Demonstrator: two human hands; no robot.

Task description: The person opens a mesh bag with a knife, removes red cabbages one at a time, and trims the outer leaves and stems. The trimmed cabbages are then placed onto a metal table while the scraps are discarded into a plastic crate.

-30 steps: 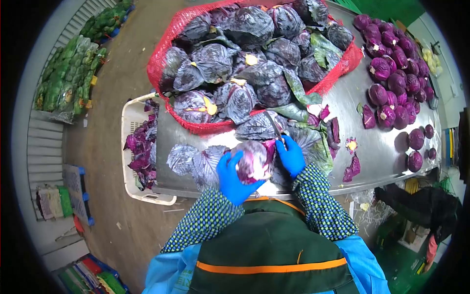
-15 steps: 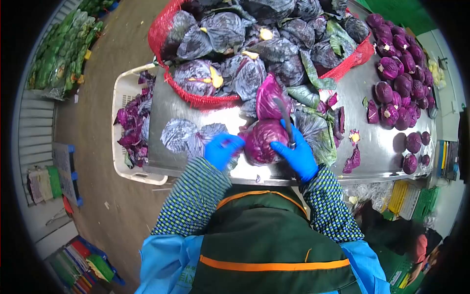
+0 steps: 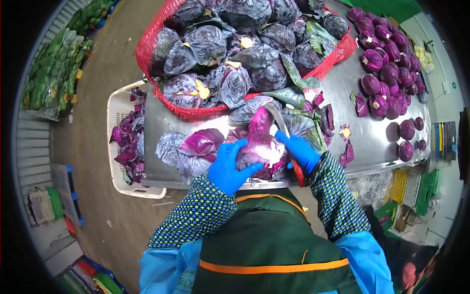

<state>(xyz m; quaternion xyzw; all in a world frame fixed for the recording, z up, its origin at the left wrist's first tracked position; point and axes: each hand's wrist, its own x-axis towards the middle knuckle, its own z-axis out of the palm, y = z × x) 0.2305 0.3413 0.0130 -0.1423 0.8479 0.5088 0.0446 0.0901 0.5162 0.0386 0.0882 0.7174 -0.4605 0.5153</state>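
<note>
A red cabbage [image 3: 254,151] rests at the near edge of the metal table, its pale cut base showing and a loose purple leaf [image 3: 260,121] standing behind it. My left hand [image 3: 229,168] steadies its left side, thumb and fingers spread around it. In my right hand [image 3: 301,151] is a knife with a red handle [image 3: 297,172]. Its curved blade [image 3: 277,119] points away from me, beside the leaf and the cabbage. Peeled outer leaves [image 3: 200,143] lie left of my left hand, a bright purple one on top.
A red mesh sack [image 3: 191,113] full of untrimmed cabbages spreads across the back of the metal table [image 3: 360,143]. Trimmed cabbages [image 3: 389,75] are piled at the right. A white crate [image 3: 117,172] with leaf scraps stands left of the table. More leaves lie right of my right hand.
The cabbage has turned, bringing its pale base into view. My left hand has moved onto it. A purple leaf now lies on the left leaves, and the knife's red handle shows.
</note>
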